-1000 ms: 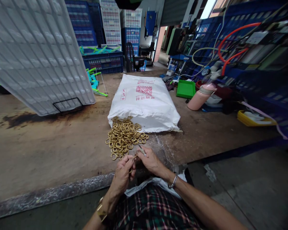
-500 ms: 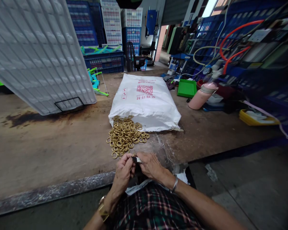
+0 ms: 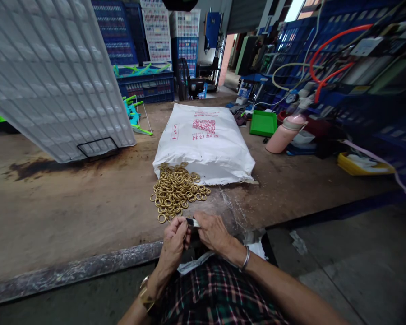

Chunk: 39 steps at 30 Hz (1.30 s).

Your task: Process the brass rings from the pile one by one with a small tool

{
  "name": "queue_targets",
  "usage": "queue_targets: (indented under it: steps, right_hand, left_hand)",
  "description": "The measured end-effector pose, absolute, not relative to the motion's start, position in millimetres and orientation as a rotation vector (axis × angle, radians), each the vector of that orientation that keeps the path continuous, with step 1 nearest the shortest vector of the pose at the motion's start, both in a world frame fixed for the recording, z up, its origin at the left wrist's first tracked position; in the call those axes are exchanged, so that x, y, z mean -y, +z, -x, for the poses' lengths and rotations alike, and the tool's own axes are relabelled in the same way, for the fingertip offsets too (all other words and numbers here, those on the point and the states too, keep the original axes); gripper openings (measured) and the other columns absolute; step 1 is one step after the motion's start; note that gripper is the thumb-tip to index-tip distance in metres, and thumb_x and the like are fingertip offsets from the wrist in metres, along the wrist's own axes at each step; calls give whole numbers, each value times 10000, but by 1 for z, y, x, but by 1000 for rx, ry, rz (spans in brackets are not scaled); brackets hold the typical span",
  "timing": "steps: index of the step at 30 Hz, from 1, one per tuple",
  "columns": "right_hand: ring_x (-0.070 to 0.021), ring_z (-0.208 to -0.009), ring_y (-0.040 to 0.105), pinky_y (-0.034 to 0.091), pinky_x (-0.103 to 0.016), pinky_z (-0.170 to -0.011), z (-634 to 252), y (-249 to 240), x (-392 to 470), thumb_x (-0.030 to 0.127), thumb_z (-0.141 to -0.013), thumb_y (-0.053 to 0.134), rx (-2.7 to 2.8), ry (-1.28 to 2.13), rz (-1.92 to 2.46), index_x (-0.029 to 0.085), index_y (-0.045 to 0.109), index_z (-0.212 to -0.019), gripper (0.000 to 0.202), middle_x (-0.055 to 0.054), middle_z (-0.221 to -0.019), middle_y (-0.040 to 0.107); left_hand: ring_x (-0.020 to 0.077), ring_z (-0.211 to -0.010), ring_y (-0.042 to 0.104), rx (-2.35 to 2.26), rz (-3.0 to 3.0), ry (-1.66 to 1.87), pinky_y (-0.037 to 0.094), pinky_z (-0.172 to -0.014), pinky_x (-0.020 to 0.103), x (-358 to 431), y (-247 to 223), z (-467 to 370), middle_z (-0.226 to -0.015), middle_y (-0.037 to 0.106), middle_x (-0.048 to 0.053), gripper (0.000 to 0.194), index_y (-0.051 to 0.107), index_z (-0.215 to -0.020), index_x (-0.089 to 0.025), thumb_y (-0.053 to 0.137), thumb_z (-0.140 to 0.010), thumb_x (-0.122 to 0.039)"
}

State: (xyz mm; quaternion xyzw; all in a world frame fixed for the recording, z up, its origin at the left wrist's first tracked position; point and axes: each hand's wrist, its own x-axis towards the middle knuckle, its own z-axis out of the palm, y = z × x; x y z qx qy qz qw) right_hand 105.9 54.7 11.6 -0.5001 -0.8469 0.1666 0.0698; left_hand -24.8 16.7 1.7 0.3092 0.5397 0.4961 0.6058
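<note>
My left hand [image 3: 174, 236] is closed in a pinch at the dark end of a small black-and-white piece [image 3: 192, 222] whose kind I cannot make out. Fingers curled, my right hand [image 3: 214, 231] grips the pale end of the same piece. Both hands are close together over the table's front edge, and the fingers hide most of what they hold. Just beyond them lies a heap of brass-coloured rings [image 3: 174, 192] on the table. The heap meets the front of a white woven sack [image 3: 203, 151] with red print, which lies flat.
A ribbed translucent panel [image 3: 61, 76] leans at the left on the brown table [image 3: 71, 212]. To the right are a green tray [image 3: 263, 123], a pink bottle [image 3: 284, 136] and a yellow tray [image 3: 362, 166]. Blue crates [image 3: 145, 85] stand at the back.
The hands stay in nearly the same place. The dark part of the small piece between them now shows as a straighter strip. Rings and sack have not moved.
</note>
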Motion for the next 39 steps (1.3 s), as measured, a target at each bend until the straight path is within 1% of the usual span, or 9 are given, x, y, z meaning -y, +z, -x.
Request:
queue_targets:
  steps: [9, 15, 18, 22, 25, 28, 32, 37, 39]
  right_hand:
    - [-165, -665, 583, 314, -265, -577, -103, 2, -53, 112, -793, 386, 2536, 505, 1493, 166, 585, -910, 237, -71, -834, 667]
    - [-173, -669, 592, 308, -262, -560, -111, 2, -65, 105, -782, 388, 2538, 558, 1626, 155, 585, -926, 249, -84, -800, 673]
    - [-169, -670, 588, 310, -258, -570, -122, 3, -80, 115, -809, 387, 2473, 497, 1740, 154, 578, -955, 244, -88, -784, 667]
    - [-167, -694, 586, 324, -246, -605, -132, 1, -102, 129, -824, 411, 2316, 391, 1735, 160, 550, -1006, 231, -78, -814, 662]
    - [-166, -724, 600, 329, -231, -612, -132, 0, -121, 195, -880, 404, 2177, 370, 1771, 163, 520, -1061, 217, -72, -830, 665]
    - [-174, -745, 624, 324, -226, -603, -128, 3, -136, 272, -902, 422, 2158, 353, 1851, 169, 517, -1084, 230, -75, -831, 675]
    - [-204, -778, 644, 319, -242, -591, -122, 7, -147, 319, -899, 429, 2257, 301, 1923, 180, 562, -998, 216, -99, -850, 686]
    - [-200, -810, 644, 327, -246, -602, -118, 7, -150, 318, -889, 433, 2229, 345, 1993, 186, 565, -981, 208, -100, -894, 687]
    - [-189, -802, 641, 321, -240, -600, -118, 7, -150, 299, -879, 441, 2207, 382, 1982, 190, 574, -970, 194, -89, -886, 688]
  left_hand:
    - [50, -384, 381, -1238, -765, 1144, 294, -360, 161, -16, -3, 27, -532, 483, -70, 362, 478, -711, -185, 588, -729, -530]
    - [47, -359, 339, -1253, -841, 1076, 269, -372, 167, -8, 14, 25, -432, 434, -79, 398, 477, -658, -184, 581, -724, -563]
    - [45, -374, 361, -1103, -785, 1047, 272, -375, 169, -5, 23, 21, -474, 452, -69, 371, 497, -666, -179, 609, -726, -527]
    - [47, -415, 407, -914, -508, 1102, 287, -351, 167, -10, 19, 19, -630, 534, -36, 360, 498, -710, -176, 670, -684, -491]
    - [53, -455, 448, -917, -394, 1112, 293, -354, 163, -14, 11, 22, -720, 596, 10, 372, 515, -738, -155, 699, -661, -469]
    - [69, -474, 484, -922, -335, 1128, 307, -365, 166, -13, 7, 27, -723, 621, 21, 338, 514, -752, -161, 705, -664, -425]
    - [82, -486, 506, -865, -245, 1113, 317, -385, 168, -12, 6, 32, -672, 602, -6, 329, 566, -890, -181, 712, -656, -360]
    - [96, -548, 544, -825, -134, 1104, 369, -414, 171, -15, 3, 34, -668, 594, 5, 276, 578, -689, -143, 761, -595, -326]
    - [117, -581, 577, -850, -107, 1118, 396, -420, 180, -16, 1, 33, -698, 624, 24, 256, 570, -669, -141, 762, -597, -294]
